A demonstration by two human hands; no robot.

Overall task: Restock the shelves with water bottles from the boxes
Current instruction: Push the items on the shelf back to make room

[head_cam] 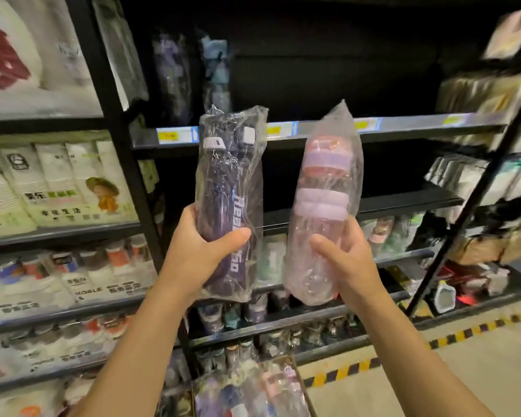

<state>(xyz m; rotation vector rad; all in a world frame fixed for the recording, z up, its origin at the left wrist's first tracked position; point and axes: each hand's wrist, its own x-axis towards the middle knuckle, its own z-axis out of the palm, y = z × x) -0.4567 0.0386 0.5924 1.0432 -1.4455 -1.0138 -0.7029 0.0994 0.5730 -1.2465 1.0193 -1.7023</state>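
My left hand [193, 251] grips the lower half of a dark purple water bottle [229, 188] wrapped in a clear plastic bag, held upright. My right hand [346, 260] holds a pink water bottle [322, 212] with a lilac lid, also bagged and tilted slightly right. Both bottles are raised in front of a black metal shelf [403, 127] with yellow price tags on its front edge. Two bagged bottles [190, 76] stand at the left end of that shelf; the rest of it looks dark and bare. An open box [250, 389] of bagged bottles sits low between my forearms.
A black upright post [118, 136] separates this bay from shelves of paper cups and packaged goods [57, 182] on the left. Lower shelves [298, 317] hold more bottles and cups. A slanted black post [475, 194] and packaged items stand right. Yellow-black floor tape [433, 344] runs along the base.
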